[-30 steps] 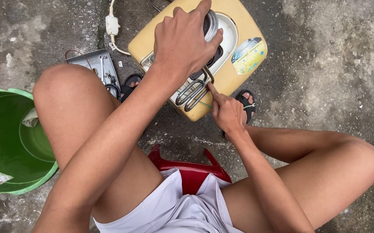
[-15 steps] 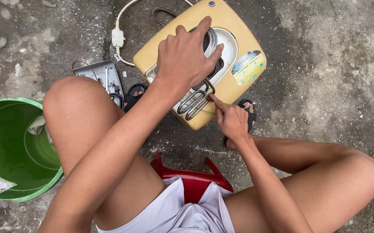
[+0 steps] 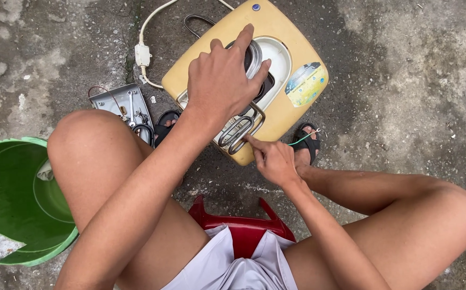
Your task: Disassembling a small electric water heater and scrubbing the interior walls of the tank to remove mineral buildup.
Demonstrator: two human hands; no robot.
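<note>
A cream-yellow appliance housing lies tilted on the concrete between my feet, with a round opening and a bent metal heating coil at its near edge. My left hand rests flat on top of the housing, fingers spread over the opening. My right hand is at the near lower edge, fingers pinched on a thin green wire that runs right toward my sandal. Its fingertip touches the coil.
A green plastic basin sits at the left. A grey metal plate with small tools lies beside my left knee. A white cord with a connector trails off the top. I sit on a red stool.
The view has shifted so the housing sits lower and larger in frame. My left hand has stayed on top. My right hand has stayed at the coil's edge, and the green wire now shows.
</note>
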